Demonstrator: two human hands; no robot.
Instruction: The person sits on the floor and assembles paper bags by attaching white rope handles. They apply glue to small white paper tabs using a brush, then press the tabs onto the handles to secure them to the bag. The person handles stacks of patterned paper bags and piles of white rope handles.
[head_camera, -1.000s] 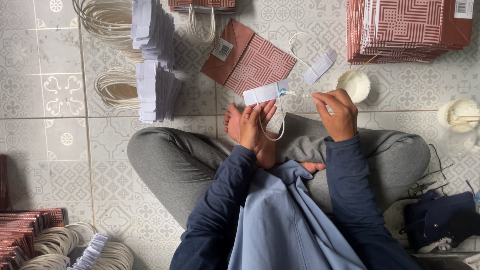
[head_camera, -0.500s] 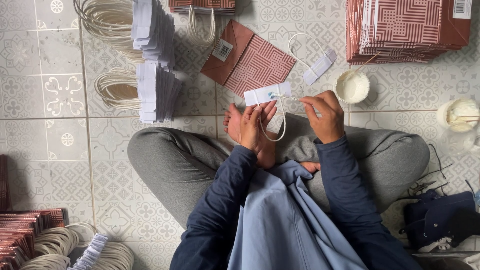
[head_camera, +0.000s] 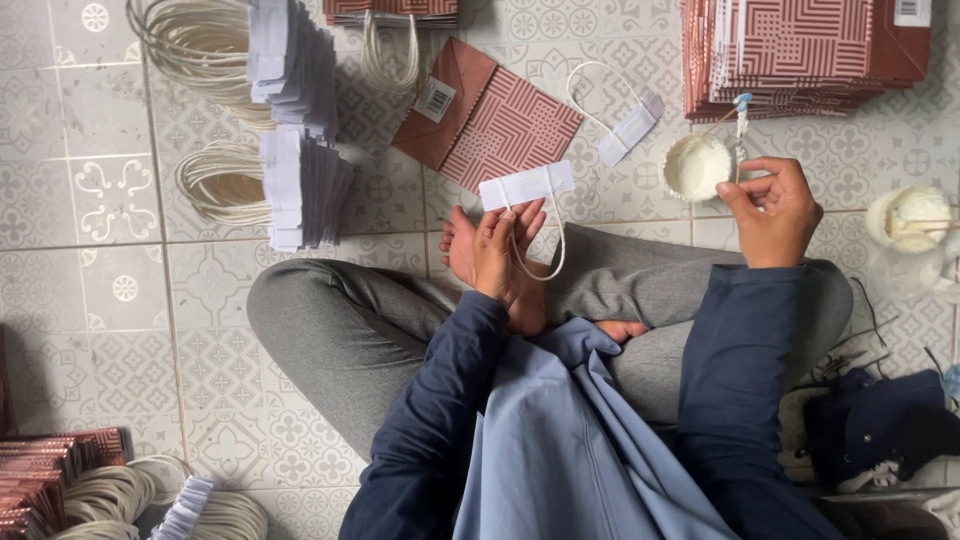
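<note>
Bare patterned floor tiles (head_camera: 120, 300) were left open to the person's left, between the bent knee and the stacks. Ahead, the room was hemmed in: a flat red patterned paper bag (head_camera: 490, 120) lay just beyond the foot, a tall stack of the same bags (head_camera: 800, 50) filled the upper right corner, and two piles of white card strips (head_camera: 300, 185) with coils of white cord handles (head_camera: 215, 180) were set along the upper left. A loose corded strip (head_camera: 628, 130) lay between the flat bag and the small white glue cup (head_camera: 697, 165).

The left hand (head_camera: 500, 250) was closed in a narrow pinch on a white card strip with cord loop (head_camera: 527, 185); the strip was held level above the foot, close to the lower edge of the flat bag, with the loop hanging down over the fingers. The right hand (head_camera: 775, 210) was curled, thumb and forefinger pinched on a thin stick with a blue tip (head_camera: 741, 115), its upper end standing just beside the cup's rim.

Compared with half a second before, the right hand had been moved outward to the right, away from the strip and over to the cup. The left hand and strip had hardly shifted.
</note>
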